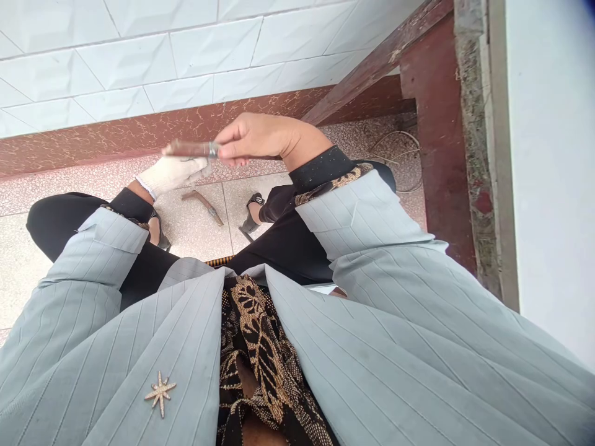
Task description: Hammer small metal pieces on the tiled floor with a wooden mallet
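Note:
My left hand (pixel 171 172), in a white knitted glove, is closed under and around the far-left end of a brown tool (pixel 189 148). The tool looks like a wooden handle with a metal collar, and motion blurs it. My bare right hand (pixel 255 139) pinches it just right of the collar. A thin dark part shows under the right palm; whether it is a blade is hidden. On the floor below lies a bent brown wooden handle (pixel 203 204) with a metal collar at its lower right end, touched by neither hand.
A white tiled wall (pixel 139 62) with a red-brown skirting (pixel 116 133) stands ahead. To the right are a slanted wooden bar (pixel 357 74) and a dark red wooden frame (pixel 441 142). A pale cord (pixel 404 134) lies on the speckled floor. My knees and black shoes flank the hands.

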Action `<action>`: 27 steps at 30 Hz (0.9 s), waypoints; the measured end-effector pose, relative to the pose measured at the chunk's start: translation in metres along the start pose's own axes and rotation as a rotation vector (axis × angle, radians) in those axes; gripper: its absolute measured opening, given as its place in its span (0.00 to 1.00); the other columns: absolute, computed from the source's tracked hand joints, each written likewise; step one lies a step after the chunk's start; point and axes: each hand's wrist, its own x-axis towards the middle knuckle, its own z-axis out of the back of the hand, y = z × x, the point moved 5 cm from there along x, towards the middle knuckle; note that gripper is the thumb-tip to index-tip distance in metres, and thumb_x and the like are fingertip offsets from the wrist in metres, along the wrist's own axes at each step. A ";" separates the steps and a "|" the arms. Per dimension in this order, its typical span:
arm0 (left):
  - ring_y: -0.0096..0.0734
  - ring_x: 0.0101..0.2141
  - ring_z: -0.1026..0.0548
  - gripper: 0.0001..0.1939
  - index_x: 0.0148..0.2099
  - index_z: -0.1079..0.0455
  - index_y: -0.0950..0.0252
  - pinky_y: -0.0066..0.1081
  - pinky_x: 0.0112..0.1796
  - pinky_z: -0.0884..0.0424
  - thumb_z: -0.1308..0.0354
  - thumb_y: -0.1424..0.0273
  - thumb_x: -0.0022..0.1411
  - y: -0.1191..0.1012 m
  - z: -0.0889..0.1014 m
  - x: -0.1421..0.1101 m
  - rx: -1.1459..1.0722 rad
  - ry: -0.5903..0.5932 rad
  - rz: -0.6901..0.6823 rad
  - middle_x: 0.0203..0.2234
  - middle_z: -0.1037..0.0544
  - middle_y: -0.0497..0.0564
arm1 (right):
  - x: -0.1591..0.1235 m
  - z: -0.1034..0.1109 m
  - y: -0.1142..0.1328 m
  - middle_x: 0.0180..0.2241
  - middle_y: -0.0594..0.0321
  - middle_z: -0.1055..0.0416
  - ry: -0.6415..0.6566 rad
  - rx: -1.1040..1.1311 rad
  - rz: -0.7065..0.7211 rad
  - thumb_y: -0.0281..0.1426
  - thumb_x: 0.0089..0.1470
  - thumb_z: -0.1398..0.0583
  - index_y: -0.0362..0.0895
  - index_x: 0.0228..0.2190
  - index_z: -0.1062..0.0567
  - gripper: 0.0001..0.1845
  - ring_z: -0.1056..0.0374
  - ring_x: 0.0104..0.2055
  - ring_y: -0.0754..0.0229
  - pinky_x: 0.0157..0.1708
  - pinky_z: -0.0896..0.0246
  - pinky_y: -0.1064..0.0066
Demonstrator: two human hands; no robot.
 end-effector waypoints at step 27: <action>0.22 0.22 0.41 0.14 0.36 0.30 0.64 0.28 0.26 0.42 0.45 0.69 0.78 -0.015 0.000 -0.004 -0.280 0.032 -0.098 0.21 0.37 0.43 | -0.004 0.024 -0.006 0.26 0.64 0.34 -0.463 0.263 0.005 0.52 0.65 0.31 0.41 0.35 0.28 0.26 0.45 0.26 0.67 0.26 0.50 0.73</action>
